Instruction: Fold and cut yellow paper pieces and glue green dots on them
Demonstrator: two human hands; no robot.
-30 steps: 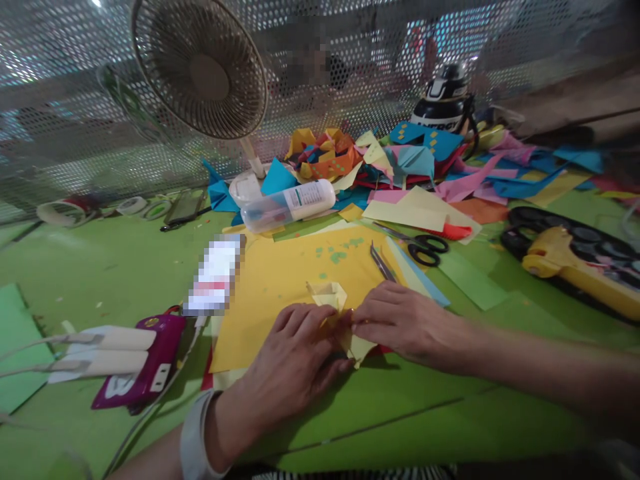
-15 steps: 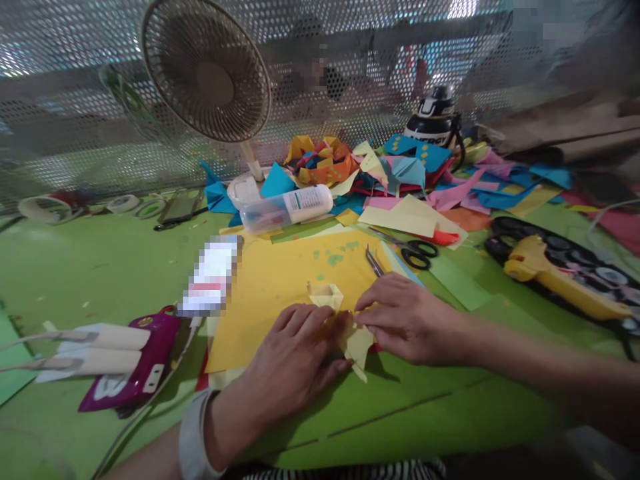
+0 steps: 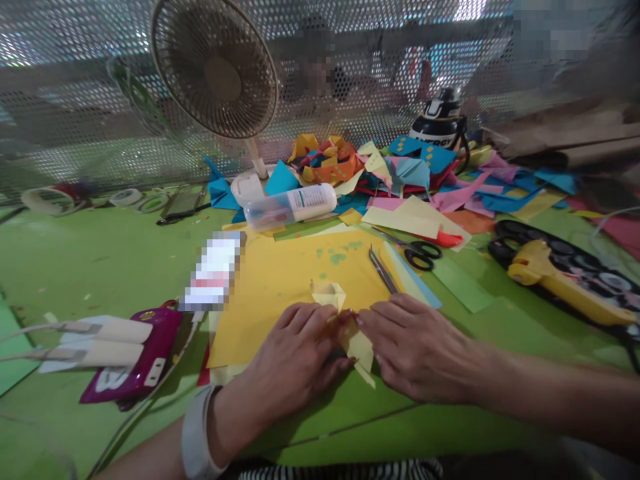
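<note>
Pale paper (image 3: 361, 348), partly over the yellow sheet (image 3: 270, 287), is pinched by your left hand (image 3: 293, 360); your right hand (image 3: 423, 347) touches it (whether gripping, I can't tell). You seem mid-fold; creasing next calls for steadiness.

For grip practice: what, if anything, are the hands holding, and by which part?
The left hand holds folded pale-yellow paper near its middle; whether the right hand grips it is unclear.
</note>
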